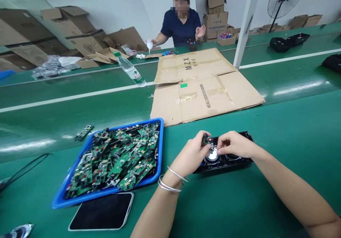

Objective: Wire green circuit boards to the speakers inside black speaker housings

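Your 2 bare forearms come in from the bottom of the view, thin silver bangles circling the left wrist. Your left hand pinches a small green circuit board between thumb and fingers, holding it up at a tilt; red and pale bits show on it, though your fingers hide much of the rest. Your right hand has its thumb and index finger drawn close together beside that board, and you cannot tell whether they grip anything. Under both hands, the black housing sits on the counter: long, boxy and open on top, with 2 round parts inside, a bright silvery disc and a darker, ringed one partly behind your right hand.

To your left, a shallow blue plastic tray with a smooth, rounded rim holds a jagged heap of circuit boards. 1 loose board lies just beyond its far-left side. A phone, glossy black with a pale frame, lies at the tray's near edge. Past the housing, flattened brown cardboard, creased and taped, has its near edge well apart from your hands. A strip of smooth green counter separates tray from housing, and a broader stretch spreads to your right.
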The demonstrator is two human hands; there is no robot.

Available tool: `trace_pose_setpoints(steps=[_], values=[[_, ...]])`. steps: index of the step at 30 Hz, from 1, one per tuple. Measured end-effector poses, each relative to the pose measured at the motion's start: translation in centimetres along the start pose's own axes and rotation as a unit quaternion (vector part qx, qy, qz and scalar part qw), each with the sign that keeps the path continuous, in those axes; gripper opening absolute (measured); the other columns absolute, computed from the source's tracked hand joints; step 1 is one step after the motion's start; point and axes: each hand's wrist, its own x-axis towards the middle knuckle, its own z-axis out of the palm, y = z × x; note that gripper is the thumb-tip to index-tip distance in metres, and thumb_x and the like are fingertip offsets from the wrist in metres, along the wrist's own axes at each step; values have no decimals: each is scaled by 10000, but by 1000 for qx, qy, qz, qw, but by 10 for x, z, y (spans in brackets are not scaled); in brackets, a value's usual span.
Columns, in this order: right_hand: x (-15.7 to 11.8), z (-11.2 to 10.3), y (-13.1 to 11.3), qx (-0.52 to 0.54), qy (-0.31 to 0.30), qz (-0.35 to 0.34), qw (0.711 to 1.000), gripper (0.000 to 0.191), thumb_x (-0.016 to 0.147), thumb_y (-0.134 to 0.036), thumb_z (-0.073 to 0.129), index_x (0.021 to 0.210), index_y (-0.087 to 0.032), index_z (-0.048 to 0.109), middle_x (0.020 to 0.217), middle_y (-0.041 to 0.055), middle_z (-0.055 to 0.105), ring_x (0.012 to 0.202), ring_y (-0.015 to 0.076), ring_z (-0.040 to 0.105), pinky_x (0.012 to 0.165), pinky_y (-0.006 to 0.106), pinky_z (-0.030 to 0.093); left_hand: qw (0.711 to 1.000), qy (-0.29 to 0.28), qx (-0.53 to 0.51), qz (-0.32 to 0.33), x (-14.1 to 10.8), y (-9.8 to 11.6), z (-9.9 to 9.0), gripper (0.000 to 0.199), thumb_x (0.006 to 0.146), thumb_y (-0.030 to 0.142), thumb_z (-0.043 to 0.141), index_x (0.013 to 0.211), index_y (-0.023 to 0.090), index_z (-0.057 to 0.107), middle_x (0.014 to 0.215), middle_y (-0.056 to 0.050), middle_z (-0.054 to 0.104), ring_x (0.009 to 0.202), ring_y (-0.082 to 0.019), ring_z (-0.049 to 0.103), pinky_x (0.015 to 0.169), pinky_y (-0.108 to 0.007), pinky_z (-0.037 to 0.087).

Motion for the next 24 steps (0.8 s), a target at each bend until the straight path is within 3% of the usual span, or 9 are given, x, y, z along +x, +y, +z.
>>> trace_pose_setpoints(steps=[8, 13, 17, 24], values=[[-2, -13, 1, 78, -58, 27, 995, 158, 704, -289, 629, 717, -133, 656, 546, -23, 523, 478, 84, 420, 449, 204, 329, 999, 37, 9, 2, 3, -1, -1, 266, 823, 185, 494, 1089, 188, 507, 749, -32, 646, 693, -204, 669, 624, -296, 539], [-1, 5, -3, -31, 23, -12, 999, 47, 712, -145, 593, 673, -143, 620, 624, -18, 545, 560, 92, 456, 525, 207, 353, 997, 63, 31, 24, 5, -4, 3, 319, 802, 172, 517, 1120, 194, 545, 709, -25, 663, 676, -210, 664, 637, -300, 533], [-3, 18, -9, -177, 107, -48, 977, 164, 709, -11, 529, 645, -155, 574, 663, -23, 529, 585, 94, 447, 545, 215, 332, 998, 53, 22, 23, 5, -5, 2, 338, 796, 187, 522, 1131, 191, 558, 683, -20, 668, 648, -209, 661, 624, -295, 532], [-3, 22, -4, -275, 110, -76, 952, 170, 759, -16, 546, 664, -157, 546, 671, -16, 508, 605, 106, 446, 546, 219, 308, 999, 31, -5, 4, 6, -1, 0, 344, 781, 182, 512, 1123, 189, 552, 697, -21, 680, 629, -198, 660, 610, -288, 535]])
